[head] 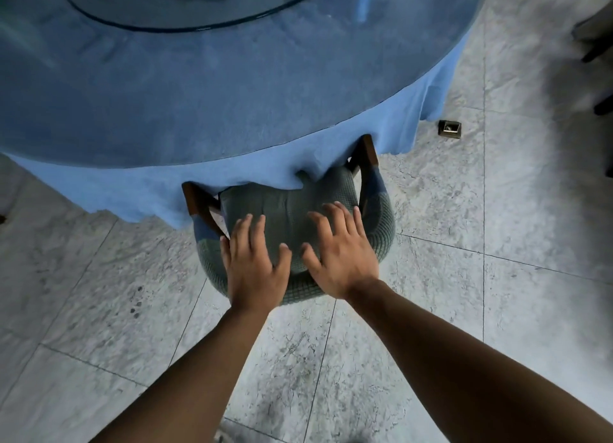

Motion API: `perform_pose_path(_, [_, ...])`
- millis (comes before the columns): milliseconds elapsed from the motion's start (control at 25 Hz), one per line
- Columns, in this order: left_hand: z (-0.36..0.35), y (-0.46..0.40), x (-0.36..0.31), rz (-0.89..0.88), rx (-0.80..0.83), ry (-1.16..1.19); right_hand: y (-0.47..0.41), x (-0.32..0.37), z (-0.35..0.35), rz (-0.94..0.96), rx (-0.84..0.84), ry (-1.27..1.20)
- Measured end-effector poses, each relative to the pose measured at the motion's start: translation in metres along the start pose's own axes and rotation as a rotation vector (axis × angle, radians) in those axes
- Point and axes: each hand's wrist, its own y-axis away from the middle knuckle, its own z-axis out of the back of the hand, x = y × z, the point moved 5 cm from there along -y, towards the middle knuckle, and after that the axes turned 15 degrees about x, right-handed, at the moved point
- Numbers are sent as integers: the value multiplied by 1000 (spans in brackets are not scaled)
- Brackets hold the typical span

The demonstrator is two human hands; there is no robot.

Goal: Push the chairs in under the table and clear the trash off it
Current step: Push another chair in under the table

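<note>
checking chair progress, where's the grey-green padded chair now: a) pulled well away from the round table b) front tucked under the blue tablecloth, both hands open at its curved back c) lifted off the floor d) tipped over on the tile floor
b: the grey-green padded chair has its front and wooden armrests under the blue tablecloth, with the left hand and right hand flat-fingered at its curved back.

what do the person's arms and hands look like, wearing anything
Both forearms are bare as far as the frame shows: no sleeves, gloves, watch or bracelets. The left hand and right hand show no rings on the visible fingers, and the nails look short and unpainted.
</note>
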Motion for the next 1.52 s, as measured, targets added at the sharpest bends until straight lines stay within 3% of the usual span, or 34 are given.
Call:
perform_pose_path(760, [18,-116,2,-83,-172,-142,-122,-5,28,118,-103,53])
perform_pose_path(1520, [32,-233,8,-3,-201,-257,-244,-9,56,191,-155,123])
